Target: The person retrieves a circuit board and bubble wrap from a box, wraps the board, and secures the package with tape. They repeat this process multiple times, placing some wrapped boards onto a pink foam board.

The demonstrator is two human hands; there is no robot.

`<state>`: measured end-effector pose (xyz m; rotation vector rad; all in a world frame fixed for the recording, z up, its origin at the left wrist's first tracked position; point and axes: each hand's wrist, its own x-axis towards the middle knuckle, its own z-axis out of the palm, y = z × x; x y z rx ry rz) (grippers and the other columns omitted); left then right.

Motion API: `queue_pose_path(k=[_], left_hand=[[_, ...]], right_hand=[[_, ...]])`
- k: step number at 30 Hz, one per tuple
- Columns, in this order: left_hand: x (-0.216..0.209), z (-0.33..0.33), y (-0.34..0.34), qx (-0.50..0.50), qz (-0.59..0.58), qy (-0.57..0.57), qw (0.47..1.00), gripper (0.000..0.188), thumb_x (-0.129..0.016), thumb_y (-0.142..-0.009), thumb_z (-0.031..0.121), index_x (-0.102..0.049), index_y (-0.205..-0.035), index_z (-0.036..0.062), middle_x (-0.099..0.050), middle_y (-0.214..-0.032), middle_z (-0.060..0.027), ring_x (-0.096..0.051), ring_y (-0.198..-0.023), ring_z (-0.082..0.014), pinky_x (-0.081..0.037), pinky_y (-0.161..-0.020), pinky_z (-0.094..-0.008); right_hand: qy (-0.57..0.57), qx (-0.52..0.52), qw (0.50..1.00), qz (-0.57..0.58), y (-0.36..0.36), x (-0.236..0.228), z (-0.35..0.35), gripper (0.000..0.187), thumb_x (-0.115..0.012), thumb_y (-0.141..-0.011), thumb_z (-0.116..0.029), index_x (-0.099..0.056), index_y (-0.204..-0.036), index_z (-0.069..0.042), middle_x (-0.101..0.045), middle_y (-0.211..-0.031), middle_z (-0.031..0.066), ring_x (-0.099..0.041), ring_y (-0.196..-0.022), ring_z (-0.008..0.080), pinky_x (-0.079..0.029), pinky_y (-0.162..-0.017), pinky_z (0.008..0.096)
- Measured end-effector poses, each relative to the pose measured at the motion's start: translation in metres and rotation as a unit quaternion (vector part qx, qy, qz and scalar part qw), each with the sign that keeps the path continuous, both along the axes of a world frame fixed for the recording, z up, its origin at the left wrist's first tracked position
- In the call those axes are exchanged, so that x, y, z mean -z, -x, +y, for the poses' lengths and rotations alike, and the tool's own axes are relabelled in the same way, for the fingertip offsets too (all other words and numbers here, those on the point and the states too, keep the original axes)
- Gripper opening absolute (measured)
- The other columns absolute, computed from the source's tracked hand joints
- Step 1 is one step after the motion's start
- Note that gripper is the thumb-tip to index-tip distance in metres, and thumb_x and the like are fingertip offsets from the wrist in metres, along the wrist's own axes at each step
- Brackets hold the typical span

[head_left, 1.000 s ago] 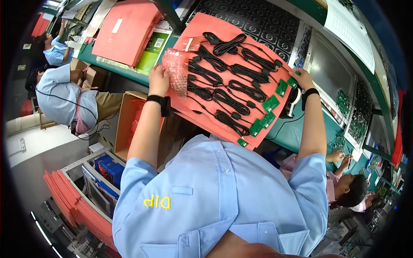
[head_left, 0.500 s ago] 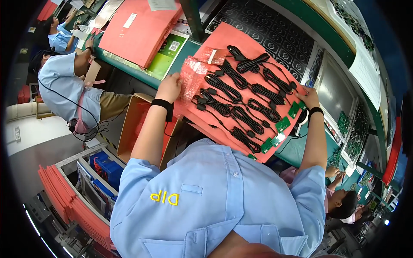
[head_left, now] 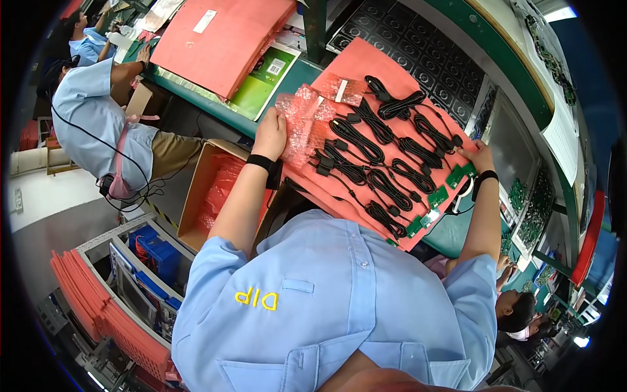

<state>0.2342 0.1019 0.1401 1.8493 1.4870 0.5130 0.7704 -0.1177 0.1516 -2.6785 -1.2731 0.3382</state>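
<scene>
Left hand (head_left: 271, 136): fingers curled beside translucent pinkish bubble wrap (head_left: 298, 129); I can't tell their grip.
Right hand (head_left: 480, 157): fingers closed on the edge of a flat pink foam sheet (head_left: 371, 62).
Sheet: upper centre of the frame, bearing coiled black cables (head_left: 390, 190), green circuit boards (head_left: 437, 197).

Yellow lettering (head_left: 257, 298) on blue shirt (head_left: 424, 294), barcode label (head_left: 275, 66) on green sheet (head_left: 258, 82), white label (head_left: 204, 21) on pink stack (head_left: 219, 55), unreadable

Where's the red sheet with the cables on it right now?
The red sheet is mostly upper right of centre in the head view, between the left hand and right hand, beside the black tray.
</scene>
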Motion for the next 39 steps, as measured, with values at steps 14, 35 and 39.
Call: queue_pose_path(k=[14,35,39], left_hand=[[0.040,0.027,0.070,-0.085,0.001,-0.067,0.994,0.022,-0.044,-0.093,0.018,-0.047,-0.093,-0.0031,-0.056,-0.087,-0.0251,-0.053,-0.081,-0.0434,-0.043,-0.074,-0.0432],[-0.009,-0.053,-0.250,0.166,-0.373,0.637,0.655,0.025,-0.056,-0.088,0.011,-0.054,-0.110,0.0000,-0.061,-0.105,-0.0117,-0.060,-0.094,-0.0203,-0.050,-0.080,-0.0350],[-0.008,-0.058,-0.257,0.139,-0.388,0.695,0.589,0.029,-0.050,-0.090,0.018,-0.053,-0.112,-0.0009,-0.061,-0.108,-0.0136,-0.060,-0.097,-0.0236,-0.050,-0.083,-0.0378]], right_hand=[[-0.078,-0.001,0.996,0.039,0.058,0.018,0.039,0.059,-0.079,-0.066,-0.033,-0.055,-0.112,-0.003,-0.058,-0.109,0.0191,-0.060,-0.095,0.0306,-0.048,-0.085,0.0376],[-0.309,0.147,0.776,0.530,0.125,-0.108,0.044,0.019,-0.067,-0.084,-0.014,-0.064,-0.095,0.000,-0.065,-0.080,-0.0005,-0.058,-0.064,0.0053,-0.047,-0.059,0.0179],[-0.171,0.151,0.820,0.525,0.135,-0.074,0.025,0.019,-0.064,-0.086,-0.019,-0.065,-0.100,-0.006,-0.065,-0.084,-0.0029,-0.057,-0.068,0.0032,-0.047,-0.063,0.0173]])
